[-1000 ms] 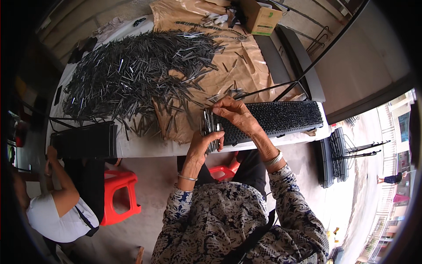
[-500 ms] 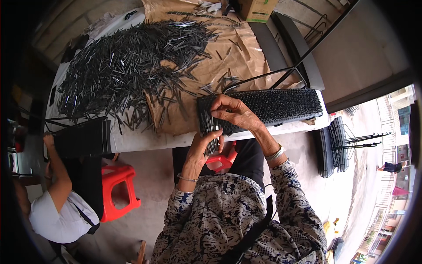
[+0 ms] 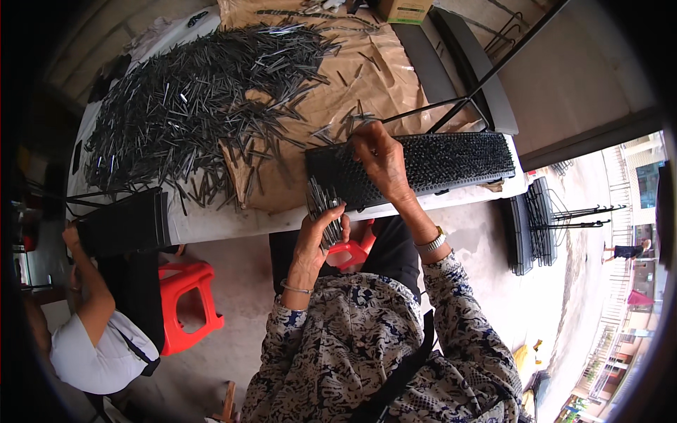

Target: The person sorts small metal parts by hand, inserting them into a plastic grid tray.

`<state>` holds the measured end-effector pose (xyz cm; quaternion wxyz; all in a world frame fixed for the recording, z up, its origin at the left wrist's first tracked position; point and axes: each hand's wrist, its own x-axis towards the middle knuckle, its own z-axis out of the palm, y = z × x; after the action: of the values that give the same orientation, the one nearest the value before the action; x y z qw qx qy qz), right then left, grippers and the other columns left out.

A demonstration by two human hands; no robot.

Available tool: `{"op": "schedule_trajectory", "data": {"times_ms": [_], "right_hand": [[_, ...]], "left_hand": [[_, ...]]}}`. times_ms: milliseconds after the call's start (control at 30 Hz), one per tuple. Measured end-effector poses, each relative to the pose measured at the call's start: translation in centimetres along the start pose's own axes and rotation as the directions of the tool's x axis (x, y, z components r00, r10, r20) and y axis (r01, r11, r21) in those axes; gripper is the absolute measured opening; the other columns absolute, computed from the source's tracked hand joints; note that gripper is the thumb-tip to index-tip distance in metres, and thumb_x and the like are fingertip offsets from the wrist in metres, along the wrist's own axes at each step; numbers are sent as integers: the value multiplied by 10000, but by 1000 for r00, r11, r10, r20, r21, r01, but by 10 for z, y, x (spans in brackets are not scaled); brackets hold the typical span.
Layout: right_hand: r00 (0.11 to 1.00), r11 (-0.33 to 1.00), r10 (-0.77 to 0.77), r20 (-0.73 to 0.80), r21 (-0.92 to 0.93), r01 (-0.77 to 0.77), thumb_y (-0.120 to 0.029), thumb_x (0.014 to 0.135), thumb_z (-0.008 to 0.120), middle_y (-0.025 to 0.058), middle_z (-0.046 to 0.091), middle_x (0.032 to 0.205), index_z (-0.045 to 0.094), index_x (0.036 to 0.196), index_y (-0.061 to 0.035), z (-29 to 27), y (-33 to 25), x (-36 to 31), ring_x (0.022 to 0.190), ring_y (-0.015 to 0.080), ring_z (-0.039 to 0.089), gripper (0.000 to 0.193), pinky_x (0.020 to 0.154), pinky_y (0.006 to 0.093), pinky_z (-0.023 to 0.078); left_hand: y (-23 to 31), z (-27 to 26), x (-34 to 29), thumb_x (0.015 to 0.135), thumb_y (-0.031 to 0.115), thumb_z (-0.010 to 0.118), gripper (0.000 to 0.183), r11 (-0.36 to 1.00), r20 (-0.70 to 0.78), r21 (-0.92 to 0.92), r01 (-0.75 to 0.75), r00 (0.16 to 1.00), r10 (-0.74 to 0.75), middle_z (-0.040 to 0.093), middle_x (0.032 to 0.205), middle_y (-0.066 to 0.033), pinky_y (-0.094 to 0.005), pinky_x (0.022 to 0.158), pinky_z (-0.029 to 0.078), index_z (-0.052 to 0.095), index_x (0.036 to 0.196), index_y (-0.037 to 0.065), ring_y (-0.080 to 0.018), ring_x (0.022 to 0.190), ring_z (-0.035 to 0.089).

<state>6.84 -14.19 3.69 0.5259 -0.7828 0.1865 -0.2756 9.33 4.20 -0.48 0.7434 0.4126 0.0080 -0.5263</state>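
"Right hand (image 3: 384,166) on the move! Half a second ago it was up against the bundle of strips (image 3: 326,201) — now it's come away, over to the black panel (image 3: 337,173)!"

"What's it carrying?"

"Can't tell. Fingers look curled in narrow, but whether they pinch a strip is hidden from up here."

"And the left hand (image 3: 314,234)?"

"Wrapped round that bundle — a fistful of thin dark strips, their ends fanning out by the panel's near left corner."

"So what does the shift mean for the work?"

"I'd say the action has passed from bundle to panel. It lies along the front of the table (image 3: 264,224), its right stretch thick with dark bristly bits, its left end bare with holes showing. Right hand is around where bare meets full."

"Plenty in reserve?"

"Big heap (image 3: 197,106) of loose strips, left of the brown paper (image 3: 388,88) and spilling onto it. Far left, a co-worker's hand (image 3: 70,236) is up at another dark panel (image 3: 127,222), near a red stool (image 3: 204,289)"
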Motion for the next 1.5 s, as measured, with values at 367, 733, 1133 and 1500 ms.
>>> {"op": "schedule_trajectory", "data": {"times_ms": [367, 733, 1133, 1500], "right_hand": [[956, 905, -261, 134, -312, 291, -48, 833, 605, 128, 621, 812, 548, 929, -62, 41, 27, 17, 700, 329, 625, 113, 603, 355, 494], [936, 856, -273, 221, -388, 341, -181, 850, 620, 119, 599, 822, 570, 917, -55, 45, 30, 12, 696, 292, 595, 151, 573, 400, 467], [763, 972, 204, 613, -38, -230, -100, 861, 633, 12, 609, 775, 628, 930, -5, -9, -12, -14, 720, 77, 534, 118, 644, 228, 433], [797, 937, 312, 517, -28, -348, -153, 880, 594, 15, 601, 723, 635, 932, -23, -3, -22, -12, 659, 75, 562, 146, 555, 218, 420]], "left_hand": [[-4, 0, -4, 860, 216, 615, 293, 992, 66, -118, 52, 997, -45, 548, 691, -60, -298, 564, 446, 542, 1051, 7, -170, 597, 525], [-2, 0, -5, 862, 186, 598, 288, 993, 76, -114, 38, 997, -30, 533, 657, -71, -300, 537, 433, 536, 1059, -15, -172, 567, 517], [-2, 0, 0, 845, 175, 623, 243, 999, 71, -10, -35, 997, 35, 574, 671, -85, -281, 509, 431, 555, 986, -11, -160, 554, 539], [2, 4, -2, 806, 109, 669, 142, 994, -42, 25, -106, 993, 107, 628, 703, -68, -260, 524, 454, 628, 901, 11, -138, 577, 576]]}}
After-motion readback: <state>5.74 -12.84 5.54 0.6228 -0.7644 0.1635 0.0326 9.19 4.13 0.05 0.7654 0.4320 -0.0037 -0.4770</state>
